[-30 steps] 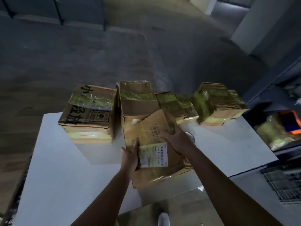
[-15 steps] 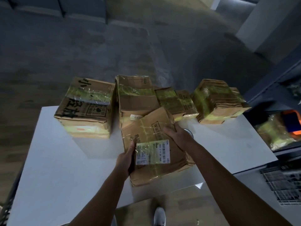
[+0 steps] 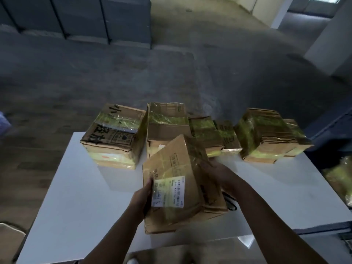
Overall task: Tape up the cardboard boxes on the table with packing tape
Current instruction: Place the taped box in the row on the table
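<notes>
Left hand (image 3: 142, 197) grips the left edge of a cardboard box (image 3: 171, 159), thumb lying on the top face beside a white shipping label (image 3: 168, 191), fingers curled beneath. Right hand (image 3: 219, 174) clasps the box's right edge, its fingers blurred against the glossy tape. The box sits tilted between both hands, far corner raised, over the near middle of a white table (image 3: 76, 197); whether its underside touches the surface cannot be told. A dark curved object (image 3: 231, 203) shows just right of the box, under the right forearm, too hidden to identify. Along the table's far edge runs a row of taped boxes: a large box with black characters (image 3: 114, 136) at the left, a tall box (image 3: 165, 122) beside it, two small boxes (image 3: 204, 134) touching, and a heavily taped box (image 3: 264, 134) at the right.
</notes>
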`<action>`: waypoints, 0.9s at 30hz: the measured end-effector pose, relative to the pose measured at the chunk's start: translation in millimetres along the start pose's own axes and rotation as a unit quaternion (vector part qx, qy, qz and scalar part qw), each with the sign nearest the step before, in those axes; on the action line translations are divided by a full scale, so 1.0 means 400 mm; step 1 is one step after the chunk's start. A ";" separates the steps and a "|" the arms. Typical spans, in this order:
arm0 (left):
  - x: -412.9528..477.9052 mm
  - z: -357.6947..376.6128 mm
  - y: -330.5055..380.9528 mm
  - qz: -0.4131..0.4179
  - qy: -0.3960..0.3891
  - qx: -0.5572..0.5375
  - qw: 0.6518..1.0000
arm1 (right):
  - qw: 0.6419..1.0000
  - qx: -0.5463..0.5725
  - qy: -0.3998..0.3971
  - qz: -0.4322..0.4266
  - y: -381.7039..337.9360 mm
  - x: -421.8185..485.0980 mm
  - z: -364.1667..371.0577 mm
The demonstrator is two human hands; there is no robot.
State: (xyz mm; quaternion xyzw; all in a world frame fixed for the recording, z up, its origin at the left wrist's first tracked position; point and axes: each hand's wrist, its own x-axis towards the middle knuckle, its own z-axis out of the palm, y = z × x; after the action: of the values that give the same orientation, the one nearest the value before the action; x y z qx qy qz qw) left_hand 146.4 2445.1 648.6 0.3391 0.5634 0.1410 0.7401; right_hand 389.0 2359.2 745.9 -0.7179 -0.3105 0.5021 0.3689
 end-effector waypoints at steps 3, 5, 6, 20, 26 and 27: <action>-0.021 0.037 0.017 0.059 0.127 0.157 0.978 | 0.998 -0.069 0.013 -0.001 -0.020 0.017 0.006; -0.050 0.074 0.037 0.112 0.143 0.242 0.953 | 0.993 -0.116 0.030 0.008 -0.023 0.035 0.026; -0.069 0.092 0.051 0.136 0.141 0.274 0.942 | 0.990 -0.138 0.030 -0.008 -0.025 0.042 0.042; -0.228 0.012 0.085 0.160 0.176 0.071 0.969 | 0.953 -0.269 -0.027 -0.137 -0.072 0.054 0.152; -0.209 -0.091 0.047 0.125 0.190 0.025 0.974 | 0.947 -0.256 -0.060 -0.185 -0.024 0.096 0.204; -0.208 -0.109 0.036 0.121 0.180 0.010 0.976 | 0.949 -0.252 -0.056 -0.182 -0.013 0.105 0.207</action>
State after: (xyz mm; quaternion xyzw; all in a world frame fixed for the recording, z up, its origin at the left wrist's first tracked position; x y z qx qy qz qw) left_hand 81.3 2421.4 713.4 0.3812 0.6433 0.2827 0.6008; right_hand 322.6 2414.2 711.0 -0.6898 -0.5720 0.3711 0.2433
